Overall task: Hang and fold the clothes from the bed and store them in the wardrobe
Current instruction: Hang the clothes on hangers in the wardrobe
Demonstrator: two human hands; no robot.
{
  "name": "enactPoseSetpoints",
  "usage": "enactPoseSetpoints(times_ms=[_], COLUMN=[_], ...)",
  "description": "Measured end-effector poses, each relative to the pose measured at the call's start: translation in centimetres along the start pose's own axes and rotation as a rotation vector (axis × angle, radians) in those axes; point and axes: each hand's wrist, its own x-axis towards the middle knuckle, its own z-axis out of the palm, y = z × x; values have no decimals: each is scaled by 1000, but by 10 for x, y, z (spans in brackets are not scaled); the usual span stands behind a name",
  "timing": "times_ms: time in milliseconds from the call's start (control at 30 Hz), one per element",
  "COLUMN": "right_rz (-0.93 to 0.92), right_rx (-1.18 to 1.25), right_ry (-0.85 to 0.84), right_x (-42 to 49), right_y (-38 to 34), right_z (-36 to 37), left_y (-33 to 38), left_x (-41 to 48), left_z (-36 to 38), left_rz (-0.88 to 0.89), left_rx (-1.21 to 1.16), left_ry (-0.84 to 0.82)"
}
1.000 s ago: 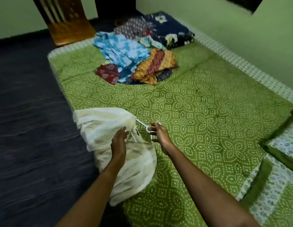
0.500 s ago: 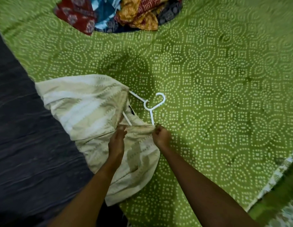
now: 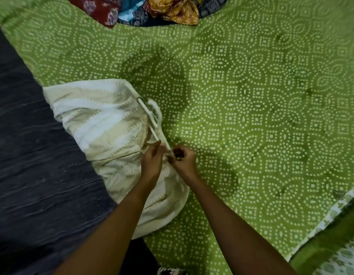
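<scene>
While the cream garment (image 3: 104, 124) lies on the bed (image 3: 251, 116) beneath and left of the hands, the left hand (image 3: 152, 162) and right hand (image 3: 183, 162) sit close together, fingers curled at the near arm of the white hanger (image 3: 150, 115); blur hides what each grips. The clothes pile (image 3: 152, 8) lies well beyond them.

Layout as I see it: the garment (image 3: 104, 124) lies at the left edge of the bed (image 3: 251, 116), partly overhanging the floor (image 3: 33, 175). The hanger (image 3: 150, 114) rests on its right side, lower end apparently between my left hand (image 3: 152, 161) and right hand (image 3: 182, 159). The pile of clothes (image 3: 152, 10) sits behind.
</scene>
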Motion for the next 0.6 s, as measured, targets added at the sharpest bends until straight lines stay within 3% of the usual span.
enactPoseSetpoints(times_ms=[133, 267, 433, 600], right_rz=[4, 17, -207, -544], right_rx=[92, 71, -229, -336], right_ry=[-235, -177, -128, -178], right_x=[-19, -29, -55, -104], right_y=[-21, -36, -81, -131], right_z=[5, 8, 26, 65], left_y=[11, 17, 26, 42], left_x=[-7, -23, -67, -128], left_z=[-9, -31, -76, -134], left_rz=[18, 36, 123, 248], left_rx=[-14, 38, 67, -39], left_ry=[98, 152, 284, 427])
